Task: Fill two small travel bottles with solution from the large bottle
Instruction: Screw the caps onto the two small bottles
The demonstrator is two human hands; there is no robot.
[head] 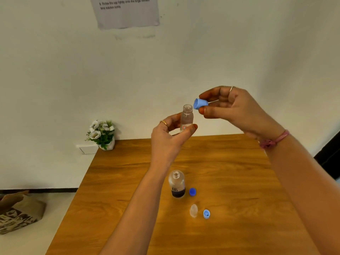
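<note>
My left hand (170, 137) holds a small clear travel bottle (187, 116) upright in the air, its threaded neck uncovered. My right hand (233, 107) pinches a light blue cap (200, 103) just right of that neck, with the cap's hollow side turned left. On the wooden table (239, 172) below stands the large clear bottle (177, 184) with a dark label, uncapped, and its dark blue cap (192, 191) lies just to its right. Nearer me stands a second small bottle (193, 210), with a light blue cap (206, 214) beside it.
A small white pot of white flowers (102, 134) sits at the table's far left corner against the wall. A printed sheet (127, 11) hangs on the wall. A patterned bag (18, 212) lies on the floor to the left.
</note>
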